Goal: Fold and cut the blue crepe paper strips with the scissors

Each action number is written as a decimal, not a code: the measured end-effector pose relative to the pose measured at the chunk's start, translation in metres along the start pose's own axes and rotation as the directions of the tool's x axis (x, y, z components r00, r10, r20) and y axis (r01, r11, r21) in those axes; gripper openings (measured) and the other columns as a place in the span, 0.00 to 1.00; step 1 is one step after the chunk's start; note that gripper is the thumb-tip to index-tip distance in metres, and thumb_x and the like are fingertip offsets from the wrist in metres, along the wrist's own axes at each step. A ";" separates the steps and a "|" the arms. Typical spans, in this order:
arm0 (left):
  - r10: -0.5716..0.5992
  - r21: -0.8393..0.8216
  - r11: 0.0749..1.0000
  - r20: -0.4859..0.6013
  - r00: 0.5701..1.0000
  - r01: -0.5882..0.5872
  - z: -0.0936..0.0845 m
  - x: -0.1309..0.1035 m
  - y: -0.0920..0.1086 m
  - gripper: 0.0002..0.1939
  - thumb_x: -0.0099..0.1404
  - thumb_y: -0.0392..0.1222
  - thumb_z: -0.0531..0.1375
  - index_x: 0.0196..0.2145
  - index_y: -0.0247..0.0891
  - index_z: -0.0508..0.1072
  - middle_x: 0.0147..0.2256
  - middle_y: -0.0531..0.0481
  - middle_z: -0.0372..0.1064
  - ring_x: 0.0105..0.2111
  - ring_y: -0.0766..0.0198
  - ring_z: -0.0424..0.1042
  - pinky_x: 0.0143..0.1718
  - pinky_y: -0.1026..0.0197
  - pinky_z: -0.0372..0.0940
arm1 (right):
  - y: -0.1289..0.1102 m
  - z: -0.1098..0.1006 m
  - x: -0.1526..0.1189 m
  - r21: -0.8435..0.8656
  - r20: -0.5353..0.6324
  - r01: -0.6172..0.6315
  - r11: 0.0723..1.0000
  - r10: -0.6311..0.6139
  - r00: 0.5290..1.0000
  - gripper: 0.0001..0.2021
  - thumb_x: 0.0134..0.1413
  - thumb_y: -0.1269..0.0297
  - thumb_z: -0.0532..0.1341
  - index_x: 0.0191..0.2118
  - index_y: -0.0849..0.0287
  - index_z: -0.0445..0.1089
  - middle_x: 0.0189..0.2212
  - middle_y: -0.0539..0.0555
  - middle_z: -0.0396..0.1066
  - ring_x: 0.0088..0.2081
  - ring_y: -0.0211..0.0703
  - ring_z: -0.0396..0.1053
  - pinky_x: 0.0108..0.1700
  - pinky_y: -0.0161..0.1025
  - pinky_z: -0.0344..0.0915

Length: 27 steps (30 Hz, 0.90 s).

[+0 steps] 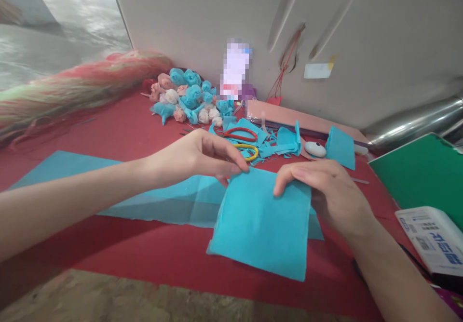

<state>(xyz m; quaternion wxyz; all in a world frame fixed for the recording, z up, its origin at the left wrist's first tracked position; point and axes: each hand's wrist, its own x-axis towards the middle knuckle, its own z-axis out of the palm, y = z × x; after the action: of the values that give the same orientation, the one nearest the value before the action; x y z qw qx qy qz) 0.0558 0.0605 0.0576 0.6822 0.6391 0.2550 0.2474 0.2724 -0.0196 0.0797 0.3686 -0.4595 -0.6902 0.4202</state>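
My left hand [211,155] pinches the upper left corner of a folded turquoise paper [262,225], thumb and forefinger pressed together on it. On the right side, my right hand [321,180] grips the same paper near its upper right corner, its forefinger bent over the front. The paper looks layered along its left edge and hangs roughly square above the table. Beneath it lies a long turquoise paper strip [173,206], partly hidden by my left arm and the held piece. Just beyond my hands are scissors with one red handle [241,134] and one yellow handle [251,152].
Turquoise scraps [282,141] litter the red table [119,249]. Blue, pink and white paper flowers [193,95] cluster at the back, beside a blurred phone screen [235,69]. Fringed strands [72,90] run along the left; a green board [427,172] and white box [430,237] stand right.
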 end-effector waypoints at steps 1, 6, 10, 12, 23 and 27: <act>-0.001 -0.042 0.999 -0.006 1.000 0.001 -0.002 0.001 -0.001 0.06 0.56 0.31 0.63 0.28 0.39 0.78 0.24 0.58 0.73 0.23 0.76 0.69 0.24 0.76 0.63 | 0.000 -0.001 0.001 0.010 -0.008 0.015 1.000 -0.015 1.000 0.17 0.61 0.65 0.53 0.25 0.53 0.74 0.23 0.46 0.72 0.25 0.34 0.65 0.33 0.35 0.61; -0.066 -0.237 0.970 -0.017 0.998 0.060 0.005 0.000 -0.006 0.12 0.58 0.47 0.63 0.38 0.38 0.75 0.31 0.52 0.74 0.30 0.66 0.73 0.30 0.67 0.69 | 0.004 0.000 0.001 0.008 -0.069 0.037 0.999 -0.036 0.997 0.16 0.61 0.66 0.52 0.26 0.53 0.75 0.26 0.46 0.74 0.30 0.37 0.68 0.37 0.36 0.62; -0.163 -0.124 0.977 0.106 0.981 0.175 0.015 -0.006 -0.006 0.05 0.58 0.41 0.63 0.33 0.39 0.77 0.31 0.53 0.76 0.31 0.65 0.74 0.34 0.64 0.70 | 0.005 0.003 0.000 -0.053 -0.135 0.037 0.998 -0.044 0.990 0.16 0.60 0.64 0.53 0.27 0.53 0.75 0.27 0.46 0.74 0.28 0.36 0.66 0.31 0.34 0.60; -0.160 -0.144 0.974 0.095 0.982 0.173 0.016 -0.007 -0.004 0.04 0.60 0.38 0.61 0.33 0.41 0.77 0.30 0.54 0.76 0.31 0.66 0.75 0.34 0.65 0.70 | 0.004 0.002 0.000 -0.082 -0.139 0.014 0.997 -0.025 0.990 0.16 0.61 0.64 0.53 0.27 0.53 0.75 0.25 0.46 0.72 0.25 0.34 0.63 0.27 0.34 0.59; -0.175 0.095 0.982 0.130 0.976 0.164 -0.005 0.001 0.002 0.17 0.58 0.39 0.63 0.46 0.46 0.72 0.36 0.56 0.77 0.31 0.66 0.77 0.29 0.70 0.68 | 0.013 -0.007 -0.003 -0.006 -0.099 -0.105 0.994 0.104 0.990 0.16 0.59 0.63 0.54 0.24 0.57 0.74 0.21 0.50 0.70 0.23 0.34 0.64 0.22 0.31 0.61; -0.261 0.546 0.824 0.129 0.957 0.151 -0.011 -0.005 -0.004 0.24 0.58 0.45 0.62 0.52 0.42 0.67 0.32 0.53 0.76 0.20 0.68 0.72 0.19 0.71 0.62 | 0.029 -0.002 -0.017 0.015 -0.031 -0.252 0.968 0.253 0.967 0.17 0.58 0.61 0.53 0.24 0.58 0.74 0.19 0.50 0.68 0.21 0.34 0.64 0.23 0.31 0.61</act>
<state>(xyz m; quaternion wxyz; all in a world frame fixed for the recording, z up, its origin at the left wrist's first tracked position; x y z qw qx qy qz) 0.0447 0.0646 0.0531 0.5237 0.7922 0.3120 0.0271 0.2884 -0.0285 0.0515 0.3260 -0.5484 -0.6176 0.4599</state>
